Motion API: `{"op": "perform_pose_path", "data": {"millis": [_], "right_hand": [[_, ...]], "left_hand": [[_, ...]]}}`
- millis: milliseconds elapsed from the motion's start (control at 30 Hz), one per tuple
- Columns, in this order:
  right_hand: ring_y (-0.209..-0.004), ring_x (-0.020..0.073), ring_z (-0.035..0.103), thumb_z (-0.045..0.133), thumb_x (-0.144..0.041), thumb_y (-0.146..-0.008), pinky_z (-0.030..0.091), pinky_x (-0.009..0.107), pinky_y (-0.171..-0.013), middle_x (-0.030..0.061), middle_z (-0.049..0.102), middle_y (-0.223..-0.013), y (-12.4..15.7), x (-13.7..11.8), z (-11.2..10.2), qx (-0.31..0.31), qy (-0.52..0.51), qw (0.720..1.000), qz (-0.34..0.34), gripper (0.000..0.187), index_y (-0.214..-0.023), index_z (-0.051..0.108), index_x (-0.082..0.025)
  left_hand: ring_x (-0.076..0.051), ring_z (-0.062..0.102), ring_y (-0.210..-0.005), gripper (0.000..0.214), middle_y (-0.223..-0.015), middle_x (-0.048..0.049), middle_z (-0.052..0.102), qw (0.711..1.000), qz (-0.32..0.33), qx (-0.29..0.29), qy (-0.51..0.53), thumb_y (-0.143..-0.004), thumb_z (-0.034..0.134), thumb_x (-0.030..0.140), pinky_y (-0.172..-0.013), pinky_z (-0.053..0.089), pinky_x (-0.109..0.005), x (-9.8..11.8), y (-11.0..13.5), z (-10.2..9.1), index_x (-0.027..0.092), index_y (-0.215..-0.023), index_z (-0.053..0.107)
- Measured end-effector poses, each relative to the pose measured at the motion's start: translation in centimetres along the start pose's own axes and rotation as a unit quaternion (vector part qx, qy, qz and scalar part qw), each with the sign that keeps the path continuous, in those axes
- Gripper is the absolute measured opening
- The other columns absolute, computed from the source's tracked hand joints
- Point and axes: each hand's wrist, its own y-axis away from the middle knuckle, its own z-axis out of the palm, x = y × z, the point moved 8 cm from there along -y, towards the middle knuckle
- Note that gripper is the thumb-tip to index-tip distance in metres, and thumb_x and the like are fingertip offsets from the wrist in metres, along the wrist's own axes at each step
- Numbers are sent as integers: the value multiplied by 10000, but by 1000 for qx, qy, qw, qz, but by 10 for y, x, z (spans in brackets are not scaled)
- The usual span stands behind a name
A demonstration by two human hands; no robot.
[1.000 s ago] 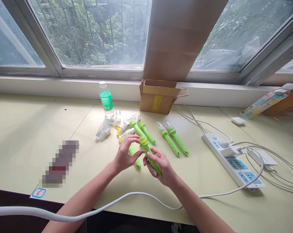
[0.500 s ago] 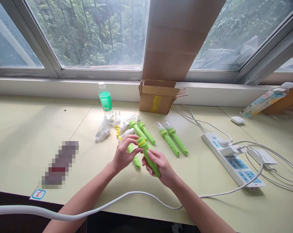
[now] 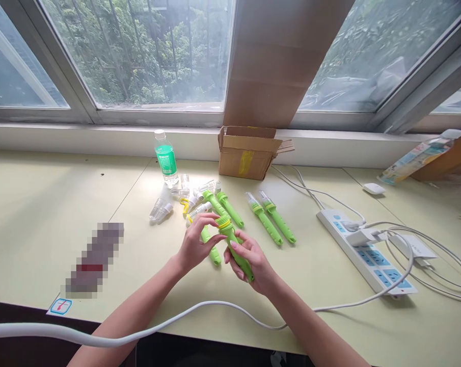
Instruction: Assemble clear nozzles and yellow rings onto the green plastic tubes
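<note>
A green plastic handle (image 3: 234,247) with a threaded top and a yellow ring (image 3: 224,226) is held above the table, tilted away from me. My right hand (image 3: 253,260) wraps round its lower part. At the collar, my left hand (image 3: 197,242) pinches the threaded end by the yellow ring between thumb and fingers. Behind my hands lie more loose green handles (image 3: 232,211) and clear ribbed plastic caps (image 3: 160,209), some with white ends. To the right, two green handles with clear tops (image 3: 266,224) lie side by side.
A bottle with a green label (image 3: 166,159) and an open cardboard box (image 3: 247,158) stand at the back. On the right are a power strip (image 3: 368,255) and coiled cables. A white cable (image 3: 199,307) crosses the front, over my left forearm. Another person's fingers show at the right edge.
The green handle has shifted very slightly right and down in my hands. Both hands keep their hold, and the other things lie as before.
</note>
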Motion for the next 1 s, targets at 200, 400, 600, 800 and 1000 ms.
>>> {"op": "perform_pose_path", "data": {"millis": [200,400,600,800,1000], "right_hand": [[-355,72,464,610,-362,-899,290,156,-317,4,681,-706,0,-1,-2,10,6,1000,-3,256,-1005,412,-240],[-466,83,540,591,-406,-911,382,194,-385,34,636,-801,-1,-5,-1,13,36,999,-10,239,-904,588,-166],[-410,60,469,545,-420,-936,312,183,-350,20,610,-715,-1,-5,-1,16,38,999,-13,286,-849,610,-155],[-362,46,424,541,-400,-932,275,174,-328,24,618,-676,-1,-4,-5,12,9,1000,-2,284,-825,598,-144],[-303,40,376,510,-425,-939,228,165,-306,30,651,-639,1,2,-6,16,-6,999,27,261,-913,530,-166]], "left_hand": [[-202,649,-985,226,-1039,-79,656,1000,3,1,-8,-772,744,165,-846,543,-370,2,-2,-1,186,-880,547],[-210,640,-1018,251,-1058,-92,647,1000,20,20,-10,-774,745,175,-861,546,-381,4,-1,-4,188,-932,550],[-222,630,-1034,323,-1067,-99,639,1000,26,5,-13,-745,779,219,-871,546,-396,4,-1,-2,186,-970,551],[-246,628,-1058,432,-1095,-112,634,999,36,-23,-3,-685,823,317,-870,555,-421,6,-2,1,190,-1000,555],[-218,646,-1012,279,-1048,-90,649,999,35,-21,-2,-751,773,236,-841,563,-387,6,-3,0,190,-941,574]]}}
